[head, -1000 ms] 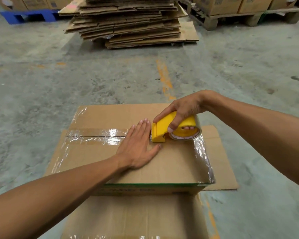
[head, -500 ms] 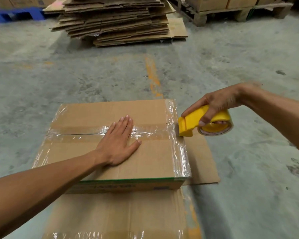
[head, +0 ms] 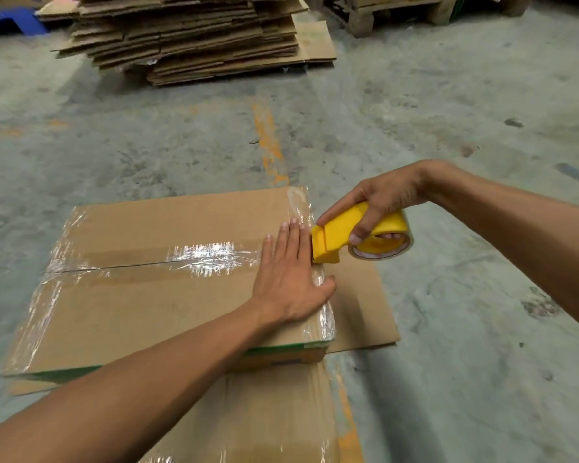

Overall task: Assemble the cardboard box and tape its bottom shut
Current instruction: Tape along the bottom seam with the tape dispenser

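A brown cardboard box (head: 141, 309) lies on the floor with its flaps closed upward. Clear tape (head: 208, 255) runs along the middle seam, and more tape covers the left and right edges. My left hand (head: 291, 279) presses flat, fingers spread, on the box's right edge over the seam. My right hand (head: 381, 202) grips a yellow tape dispenser (head: 345, 235) with a roll of clear tape in it. The dispenser's nose touches the box's right edge, just beside my left fingertips.
A flat cardboard sheet (head: 365, 309) lies under the box and sticks out to the right. Another taped box (head: 264, 416) sits close in front of me. A tall stack of flattened cartons (head: 188, 35) and a wooden pallet (head: 398, 11) stand at the back on the concrete floor.
My right hand drew the dispenser rightward along the seam, off the box's right edge, then back against that edge. My left hand slid right along the tape to the same edge.
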Demonstrator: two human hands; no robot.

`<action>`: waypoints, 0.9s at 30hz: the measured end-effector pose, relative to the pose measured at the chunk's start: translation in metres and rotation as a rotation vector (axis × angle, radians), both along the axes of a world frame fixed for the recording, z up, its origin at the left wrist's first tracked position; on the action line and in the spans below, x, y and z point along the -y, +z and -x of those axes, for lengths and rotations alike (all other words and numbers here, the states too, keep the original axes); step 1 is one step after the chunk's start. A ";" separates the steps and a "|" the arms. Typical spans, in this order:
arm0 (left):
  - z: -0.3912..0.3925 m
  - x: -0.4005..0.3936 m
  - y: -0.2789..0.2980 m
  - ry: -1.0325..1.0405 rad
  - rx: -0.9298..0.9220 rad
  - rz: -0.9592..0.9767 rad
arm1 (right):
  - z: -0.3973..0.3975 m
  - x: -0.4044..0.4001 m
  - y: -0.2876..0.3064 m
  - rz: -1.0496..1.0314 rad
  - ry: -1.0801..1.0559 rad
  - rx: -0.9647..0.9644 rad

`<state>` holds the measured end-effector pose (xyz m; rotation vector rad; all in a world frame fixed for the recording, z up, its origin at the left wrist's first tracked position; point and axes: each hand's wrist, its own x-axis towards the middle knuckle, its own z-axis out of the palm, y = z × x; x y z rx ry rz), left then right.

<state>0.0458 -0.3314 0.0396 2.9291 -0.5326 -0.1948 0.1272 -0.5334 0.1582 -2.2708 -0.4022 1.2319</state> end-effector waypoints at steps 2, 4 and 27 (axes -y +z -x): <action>0.002 -0.001 -0.002 0.007 0.032 0.009 | 0.001 0.006 -0.005 -0.048 -0.021 -0.044; 0.003 -0.002 -0.002 0.004 0.022 0.015 | 0.002 0.017 -0.006 -0.074 -0.042 -0.065; -0.001 -0.007 0.007 -0.286 0.056 -0.051 | 0.029 0.053 -0.059 0.231 -0.197 -0.213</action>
